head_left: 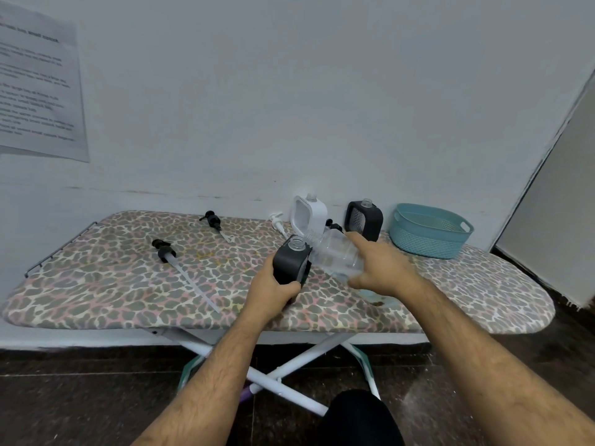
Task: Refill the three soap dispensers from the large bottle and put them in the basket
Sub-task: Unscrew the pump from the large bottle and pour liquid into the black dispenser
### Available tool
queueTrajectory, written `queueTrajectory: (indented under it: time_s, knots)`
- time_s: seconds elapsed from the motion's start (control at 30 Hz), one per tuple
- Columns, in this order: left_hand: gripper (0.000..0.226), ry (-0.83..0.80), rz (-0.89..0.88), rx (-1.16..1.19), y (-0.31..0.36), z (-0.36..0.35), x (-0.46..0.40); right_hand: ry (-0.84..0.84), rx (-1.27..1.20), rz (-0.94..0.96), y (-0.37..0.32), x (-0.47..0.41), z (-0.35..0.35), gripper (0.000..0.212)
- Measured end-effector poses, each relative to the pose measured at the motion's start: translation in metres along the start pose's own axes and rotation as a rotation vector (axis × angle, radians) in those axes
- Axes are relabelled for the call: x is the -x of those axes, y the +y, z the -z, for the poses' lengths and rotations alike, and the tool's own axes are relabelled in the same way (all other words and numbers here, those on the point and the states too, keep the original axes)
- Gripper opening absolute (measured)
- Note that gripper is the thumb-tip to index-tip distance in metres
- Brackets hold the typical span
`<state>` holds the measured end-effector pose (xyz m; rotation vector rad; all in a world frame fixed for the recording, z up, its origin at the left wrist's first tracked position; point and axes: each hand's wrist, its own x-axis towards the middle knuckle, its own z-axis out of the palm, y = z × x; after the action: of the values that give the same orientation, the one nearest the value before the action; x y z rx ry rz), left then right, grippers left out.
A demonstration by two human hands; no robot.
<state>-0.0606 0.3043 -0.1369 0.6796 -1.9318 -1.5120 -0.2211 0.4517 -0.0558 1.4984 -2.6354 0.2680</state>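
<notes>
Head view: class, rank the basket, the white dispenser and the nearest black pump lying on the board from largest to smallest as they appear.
1. basket, plainly the largest.
2 and 3. white dispenser and black pump: unsure. The pump spans longer but is thin and nearer the camera; the dispenser is bulkier but farther away.

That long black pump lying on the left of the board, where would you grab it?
By the black pump head, coming down from above. The head is the chunky end, lying flat on the ironing board with free space around it; its thin clear tube looks too slim and slippery to pinch.
</notes>
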Motion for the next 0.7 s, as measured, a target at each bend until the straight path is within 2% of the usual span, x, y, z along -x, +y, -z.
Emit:
queueTrajectory:
  time_s: [0.2, 0.37, 0.6, 0.7]
  knots:
    - [0.065, -0.074, -0.008, 0.003, -0.004, 0.013, -0.007, 0.047, -0.248, -0.057, 0.008, 0.001, -0.015, 0.09]
    - [0.066, -0.135, 0.011, 0.011, -0.004, 0.021, -0.014, 0.181, -0.621, -0.107, 0.009, -0.001, -0.02, 0.083]
    - [0.067, -0.106, 0.011, -0.014, -0.004, 0.03, -0.021, 0.331, -0.937, -0.168, -0.011, -0.002, -0.033, 0.082]
    - [0.064, -0.096, -0.006, -0.063, -0.004, 0.033, -0.02, 0.386, -0.986, -0.186, -0.018, 0.0, -0.042, 0.081]
